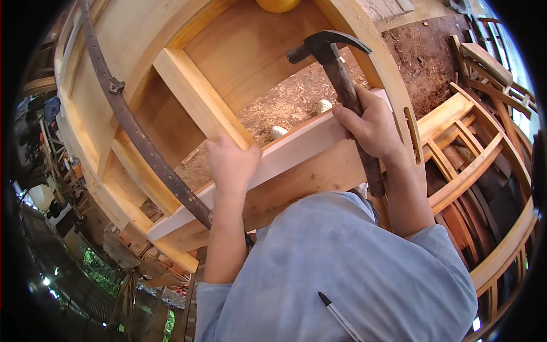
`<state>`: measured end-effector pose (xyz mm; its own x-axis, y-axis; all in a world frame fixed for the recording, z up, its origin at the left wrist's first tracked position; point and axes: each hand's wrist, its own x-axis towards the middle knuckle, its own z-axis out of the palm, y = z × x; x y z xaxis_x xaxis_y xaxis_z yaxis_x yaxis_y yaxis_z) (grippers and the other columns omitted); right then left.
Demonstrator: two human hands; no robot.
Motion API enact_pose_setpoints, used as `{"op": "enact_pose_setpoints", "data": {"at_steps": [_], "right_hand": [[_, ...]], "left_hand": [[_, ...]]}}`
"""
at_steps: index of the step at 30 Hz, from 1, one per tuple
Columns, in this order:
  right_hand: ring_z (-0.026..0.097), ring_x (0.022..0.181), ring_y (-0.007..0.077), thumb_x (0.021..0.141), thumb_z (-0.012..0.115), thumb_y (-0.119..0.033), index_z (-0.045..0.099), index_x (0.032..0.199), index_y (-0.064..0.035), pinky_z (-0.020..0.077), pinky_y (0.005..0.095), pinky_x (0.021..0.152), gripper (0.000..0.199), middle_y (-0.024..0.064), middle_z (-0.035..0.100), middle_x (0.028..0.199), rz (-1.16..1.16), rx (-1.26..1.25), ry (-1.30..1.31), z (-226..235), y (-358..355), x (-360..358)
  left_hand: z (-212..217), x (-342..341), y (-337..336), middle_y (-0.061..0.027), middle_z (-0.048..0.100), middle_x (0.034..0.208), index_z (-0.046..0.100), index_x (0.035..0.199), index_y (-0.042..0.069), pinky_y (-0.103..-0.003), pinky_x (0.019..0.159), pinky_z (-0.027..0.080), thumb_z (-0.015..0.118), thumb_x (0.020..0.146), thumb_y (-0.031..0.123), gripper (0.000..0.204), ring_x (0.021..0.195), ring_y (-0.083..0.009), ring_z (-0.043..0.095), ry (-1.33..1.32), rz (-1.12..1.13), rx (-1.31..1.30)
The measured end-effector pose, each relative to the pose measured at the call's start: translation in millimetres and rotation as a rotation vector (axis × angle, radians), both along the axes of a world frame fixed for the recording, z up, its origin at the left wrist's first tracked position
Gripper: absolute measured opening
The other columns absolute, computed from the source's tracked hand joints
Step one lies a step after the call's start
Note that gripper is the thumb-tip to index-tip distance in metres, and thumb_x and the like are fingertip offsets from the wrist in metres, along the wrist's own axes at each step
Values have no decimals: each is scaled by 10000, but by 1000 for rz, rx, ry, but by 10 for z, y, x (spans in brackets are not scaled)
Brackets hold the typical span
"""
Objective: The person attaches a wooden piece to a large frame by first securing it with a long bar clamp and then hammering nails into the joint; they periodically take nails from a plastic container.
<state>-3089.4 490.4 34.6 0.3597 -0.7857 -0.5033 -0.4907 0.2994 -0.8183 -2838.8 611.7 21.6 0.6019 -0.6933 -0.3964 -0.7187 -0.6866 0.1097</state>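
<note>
A wooden furniture frame [364, 34] lies before me, with a long white-faced strip [307, 141] along its near side. My left hand [232, 165] is closed over this strip, where a wooden crosspiece [199, 94] meets it; some fingertips are hidden. My right hand [373, 126] is wrapped round the dark handle of a claw hammer [343, 82]. The hammer's head is up above the frame's opening, touching nothing, its claw pointing right. To the left of my left hand, a long rusty metal bar [137, 134], apparently a clamp, runs across the frame to the strip.
Wood shavings cover the ground [285, 94] inside the frame, with two pale speckled rounded things [324, 106] there. At the top edge is a yellow rounded object [277, 4]. A slatted wooden piece [456, 171] stands close on the right. Cluttered scrap wood [122, 248] is at left.
</note>
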Motion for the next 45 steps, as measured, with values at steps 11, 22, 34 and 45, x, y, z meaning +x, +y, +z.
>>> {"op": "enact_pose_setpoints", "data": {"at_steps": [11,22,34,45], "right_hand": [[584,532,123,966,666,-230,601,940,-18,466,294,513,223,25,577,645,74,-3,-78,95,15,48],[624,754,180,942,655,-93,624,1288,-58,506,342,705,349,50,634,824,924,-607,76,1377,19,1416],[722,978,269,947,616,-119,660,1362,-299,567,409,832,454,65,759,1042,2129,-858,778,1056,787,3478],[735,907,265,880,623,-74,728,1260,-283,575,405,808,446,51,756,922,2421,-1016,756,812,939,3867]], "left_hand": [[176,165,9,-333,618,1109,629,1083,-76,-479,894,572,790,761,315,532,984,-451,689,40,69,-120],[190,2189,345,-252,654,1239,667,1159,-39,-416,1019,471,613,977,502,573,1204,-351,615,-253,13,-687],[-156,2387,456,-279,554,1431,501,1433,-35,-463,1149,374,278,1047,618,791,1365,-407,505,647,361,-575],[-81,2350,447,-342,583,1337,590,1302,-84,-479,1133,402,283,1082,484,681,1310,-439,537,570,342,-642]]}}
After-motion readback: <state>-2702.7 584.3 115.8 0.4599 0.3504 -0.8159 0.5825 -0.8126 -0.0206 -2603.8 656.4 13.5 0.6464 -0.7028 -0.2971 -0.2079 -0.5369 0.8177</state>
